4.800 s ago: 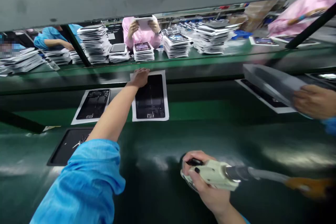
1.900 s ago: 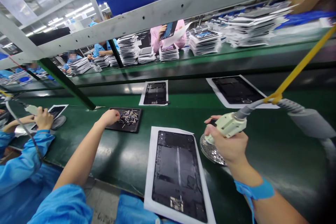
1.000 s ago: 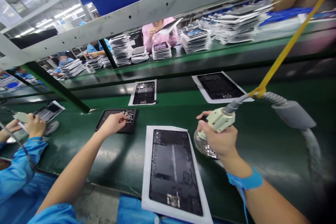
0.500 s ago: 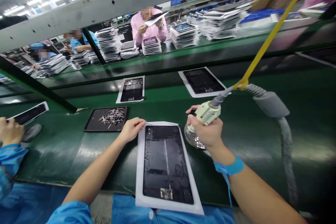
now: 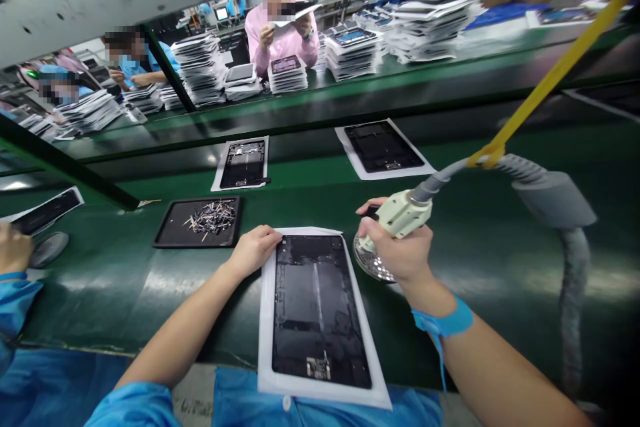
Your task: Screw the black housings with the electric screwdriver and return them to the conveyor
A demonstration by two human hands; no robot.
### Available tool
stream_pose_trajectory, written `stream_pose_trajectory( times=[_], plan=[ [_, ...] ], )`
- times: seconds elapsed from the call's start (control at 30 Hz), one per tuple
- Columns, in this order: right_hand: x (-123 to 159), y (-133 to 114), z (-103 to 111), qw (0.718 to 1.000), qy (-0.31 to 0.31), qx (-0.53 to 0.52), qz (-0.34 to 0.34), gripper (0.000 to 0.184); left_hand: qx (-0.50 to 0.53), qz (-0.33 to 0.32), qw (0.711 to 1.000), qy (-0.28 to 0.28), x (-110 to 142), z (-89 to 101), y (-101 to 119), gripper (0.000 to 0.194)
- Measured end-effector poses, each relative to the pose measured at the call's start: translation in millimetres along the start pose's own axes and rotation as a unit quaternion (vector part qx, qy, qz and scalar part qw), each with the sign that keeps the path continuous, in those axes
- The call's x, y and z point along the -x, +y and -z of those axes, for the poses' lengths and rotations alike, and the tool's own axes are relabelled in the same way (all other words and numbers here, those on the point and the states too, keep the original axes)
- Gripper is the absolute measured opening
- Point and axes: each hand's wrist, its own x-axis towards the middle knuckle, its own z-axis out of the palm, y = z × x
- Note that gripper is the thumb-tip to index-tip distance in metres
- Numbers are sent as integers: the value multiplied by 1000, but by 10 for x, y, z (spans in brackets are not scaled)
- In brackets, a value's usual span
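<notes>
An opened black tablet [image 5: 320, 313], its inside facing up, lies on a white sheet [image 5: 267, 347] at the bench's front edge. My left hand [image 5: 254, 250] has its fingers closed at the upper left corner, fingertips on the tablet's edge and over the sheet. To the right, my right hand [image 5: 403, 250] grips a pale green hand tool [image 5: 406, 215] with a black part at the fingers and a grey cable behind. Just below this tool, and partly covered by the hand, is a round metal dish [image 5: 367, 260] with a dimpled surface.
Left of the sheet stands a black tray [image 5: 173, 230] of small loose parts. Two more opened tablets [image 5: 245, 163] rest farther back. A yellow strap [image 5: 560, 73] holds up the grey cable [image 5: 575, 293]. Beyond, co-workers sit among sheet stacks [image 5: 353, 57]; another person's hand [image 5: 14, 250] is far left.
My left fingers have shifted slightly onto the tablet's upper left corner. The cable and strap have swung right in view, and the right hand with the tool appears slightly farther right.
</notes>
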Motion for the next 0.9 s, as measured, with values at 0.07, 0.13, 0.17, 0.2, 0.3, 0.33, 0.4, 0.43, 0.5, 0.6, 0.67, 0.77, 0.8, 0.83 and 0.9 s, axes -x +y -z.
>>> stream_pose_trajectory(
  times=[0.07,0.13,0.17,0.2,0.3,0.33,0.4,0.43,0.5,0.6,0.67,0.77,0.8,0.83,0.9],
  plan=[
    [10,1,-1,1000,-1,-1,-1,24,-14,5,999,-33,-3,38,16,29],
    [18,-2,-5,1000,0,-1,-2,24,-17,6,998,-65,-13,96,39,29],
    [21,-6,-7,1000,0,0,-1,24,-16,5,997,-78,-20,130,54,30],
    [23,-11,-10,1000,0,2,-1,24,-15,4,996,-89,-26,166,73,30],
    [27,-27,-18,1000,0,11,-2,22,-30,3,992,-122,-28,266,158,25],
    [27,-32,-21,1000,0,13,-3,22,-40,4,990,-134,-21,290,193,23],
    [24,-36,-26,1000,4,15,-3,21,-62,11,987,-148,0,314,256,22],
    [22,-36,-28,1000,8,15,-3,21,-69,16,986,-150,10,312,277,23],
    [15,-32,-30,1000,16,17,-3,20,-64,27,987,-144,20,282,281,22],
    [6,-15,-22,999,21,24,-2,17,-11,58,993,-101,1,193,183,22],
    [3,1,-11,999,22,32,4,17,30,76,994,-72,-20,129,88,23],
    [3,25,6,999,23,41,9,16,78,88,992,-55,-39,65,-11,20],
    [4,31,9,999,24,42,9,16,91,93,990,-53,-41,55,-25,18],
    [6,38,11,999,27,42,10,17,102,98,989,-51,-43,50,-30,17],
    [10,52,11,999,31,43,15,18,114,106,987,-47,-48,48,-27,18]
  ],
)
